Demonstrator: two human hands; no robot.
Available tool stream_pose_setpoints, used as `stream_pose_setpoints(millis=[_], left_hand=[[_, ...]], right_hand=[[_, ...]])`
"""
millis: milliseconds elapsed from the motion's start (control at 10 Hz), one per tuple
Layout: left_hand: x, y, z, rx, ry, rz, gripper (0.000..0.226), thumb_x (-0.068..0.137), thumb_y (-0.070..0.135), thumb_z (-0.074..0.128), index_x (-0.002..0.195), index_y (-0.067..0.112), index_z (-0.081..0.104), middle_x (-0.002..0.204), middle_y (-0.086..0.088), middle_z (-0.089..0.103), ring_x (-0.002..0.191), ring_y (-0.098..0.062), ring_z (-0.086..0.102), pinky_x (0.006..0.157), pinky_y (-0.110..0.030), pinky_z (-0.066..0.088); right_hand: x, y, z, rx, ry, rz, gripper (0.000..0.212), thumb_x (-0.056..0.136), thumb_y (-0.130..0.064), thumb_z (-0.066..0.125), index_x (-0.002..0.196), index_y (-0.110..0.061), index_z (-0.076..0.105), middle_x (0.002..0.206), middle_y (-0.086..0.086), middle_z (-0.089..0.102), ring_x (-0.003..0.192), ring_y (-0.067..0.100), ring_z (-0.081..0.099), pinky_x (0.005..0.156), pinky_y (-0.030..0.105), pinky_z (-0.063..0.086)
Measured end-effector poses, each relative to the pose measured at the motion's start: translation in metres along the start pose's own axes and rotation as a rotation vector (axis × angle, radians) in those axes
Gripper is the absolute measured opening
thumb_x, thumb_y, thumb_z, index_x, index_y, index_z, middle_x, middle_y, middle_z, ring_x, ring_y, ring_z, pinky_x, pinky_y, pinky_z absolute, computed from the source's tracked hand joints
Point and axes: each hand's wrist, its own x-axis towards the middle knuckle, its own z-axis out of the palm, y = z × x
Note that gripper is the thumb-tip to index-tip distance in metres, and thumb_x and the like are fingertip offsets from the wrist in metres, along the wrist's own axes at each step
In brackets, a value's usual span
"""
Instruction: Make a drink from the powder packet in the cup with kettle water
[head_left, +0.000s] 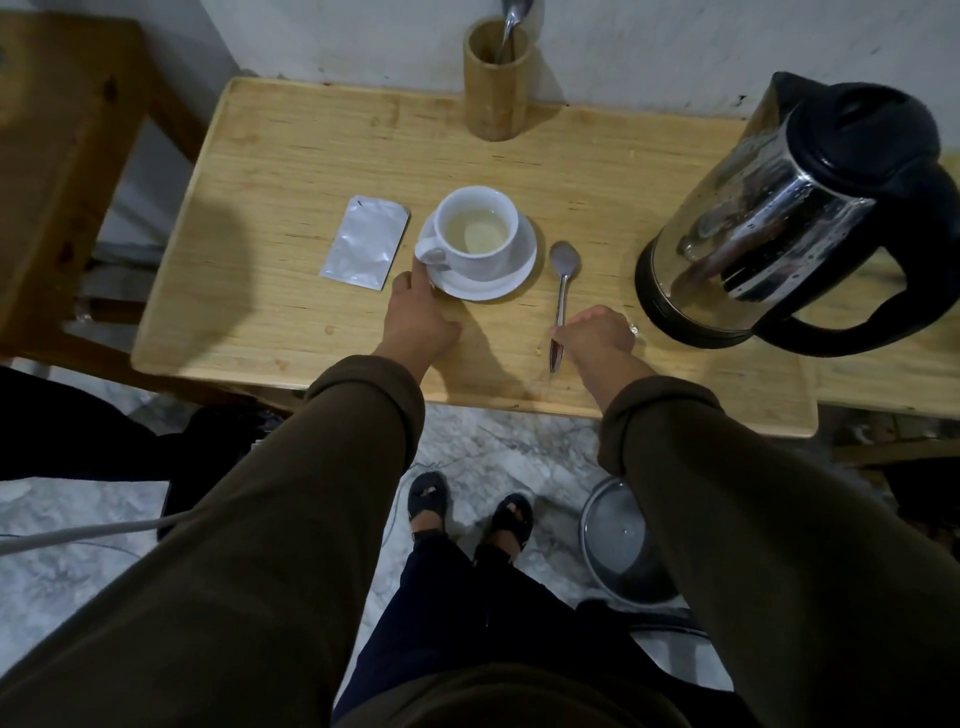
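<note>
A white cup (478, 234) holding pale yellowish liquid stands on a white saucer (514, 275) in the middle of the wooden table (311, 156). My left hand (418, 319) rests on the table with its fingertips against the saucer's near-left rim. A silver powder packet (365, 241) lies flat to the left of the cup. A metal spoon (562, 299) lies on the table right of the saucer, and my right hand (597, 332) pinches its handle. A steel kettle (795, 218) with a black lid and handle stands at the right.
A bamboo holder (496, 85) with a spoon in it stands at the back by the wall. A wooden stool (57, 156) is to the left. On the marble floor below sit a pot with a glass lid (623, 545) and my feet (470, 512).
</note>
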Motion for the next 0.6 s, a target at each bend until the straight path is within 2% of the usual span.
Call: stream_pose_setpoints(millis=[100, 200, 300, 400, 500, 600], left_hand=[[0.001, -0.001, -0.004, -0.014, -0.03, -0.002, 0.092, 0.08, 0.011, 0.063, 0.152, 0.018, 0.006, 0.145, -0.013, 0.032, 0.133, -0.028, 0.037, 0.104, -0.034, 0.039], [-0.001, 0.0, -0.01, -0.037, -0.072, 0.021, 0.089, 0.081, 0.011, 0.061, 0.152, 0.017, 0.006, 0.146, -0.014, 0.03, 0.135, -0.03, 0.036, 0.105, -0.036, 0.038], [-0.007, -0.001, -0.017, -0.128, -0.054, 0.005, 0.088, 0.083, 0.013, 0.06, 0.152, 0.016, 0.005, 0.153, -0.014, 0.018, 0.14, -0.029, 0.029, 0.108, -0.036, 0.036], [-0.02, -0.01, -0.024, -0.109, -0.033, 0.0, 0.083, 0.085, 0.018, 0.058, 0.152, 0.011, 0.008, 0.157, -0.014, 0.013, 0.143, -0.027, 0.023, 0.113, -0.034, 0.031], [-0.031, -0.023, -0.039, -0.08, -0.061, 0.013, 0.078, 0.085, 0.023, 0.061, 0.149, 0.007, 0.02, 0.154, -0.016, 0.021, 0.144, -0.027, 0.024, 0.115, -0.03, 0.026], [-0.048, -0.05, -0.044, -0.057, -0.044, 0.103, 0.068, 0.083, 0.022, 0.064, 0.142, 0.005, 0.036, 0.148, -0.018, 0.036, 0.139, -0.027, 0.032, 0.112, -0.025, 0.025]], right_hand=[[-0.005, 0.001, -0.003, 0.084, 0.022, -0.014, 0.025, 0.081, -0.028, 0.071, 0.097, -0.013, 0.058, 0.117, 0.004, 0.064, 0.11, 0.023, 0.061, 0.075, 0.025, 0.041], [-0.011, 0.0, -0.007, 0.17, 0.093, -0.026, 0.024, 0.078, -0.022, 0.072, 0.098, -0.015, 0.059, 0.112, 0.005, 0.065, 0.103, 0.025, 0.063, 0.083, 0.033, 0.053], [-0.023, -0.004, -0.013, 0.254, 0.169, -0.019, 0.018, 0.077, -0.014, 0.069, 0.079, -0.021, 0.053, 0.109, 0.008, 0.066, 0.093, 0.028, 0.066, 0.08, 0.037, 0.057], [-0.041, -0.002, -0.013, 0.231, 0.198, -0.045, 0.012, 0.08, -0.013, 0.065, 0.086, -0.02, 0.058, 0.109, 0.008, 0.065, 0.087, 0.024, 0.061, 0.072, 0.029, 0.049], [-0.068, -0.002, -0.015, 0.217, 0.183, -0.122, 0.016, 0.083, -0.013, 0.06, 0.098, -0.014, 0.064, 0.104, 0.006, 0.066, 0.096, 0.023, 0.06, 0.076, 0.024, 0.039], [-0.106, 0.024, -0.006, 0.253, 0.099, -0.215, 0.006, 0.084, -0.014, 0.061, 0.089, -0.014, 0.065, 0.086, 0.0, 0.066, 0.084, 0.019, 0.061, 0.069, 0.023, 0.042]])
